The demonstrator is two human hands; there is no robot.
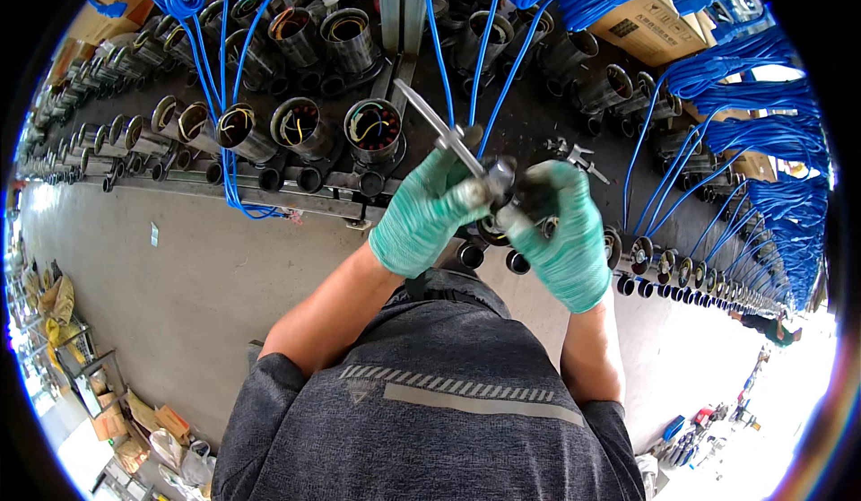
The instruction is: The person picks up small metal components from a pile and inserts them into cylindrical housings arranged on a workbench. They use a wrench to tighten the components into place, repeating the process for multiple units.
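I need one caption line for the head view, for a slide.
Two green-gloved hands, left hand and right hand, hold a metal tool over rows of motor cylinders.

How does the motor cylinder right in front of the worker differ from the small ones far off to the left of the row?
The near stator shows an open mouth with dark copper windings and coloured wire ends inside; the far-left stators look much smaller in the picture, their insides hard to make out. Blue cables hang beside the near one, none by those. All are grey metal cylinders in one row on the rack.

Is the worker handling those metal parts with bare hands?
No, both the left hand and the right hand wear green knitted gloves while gripping a metal tool.
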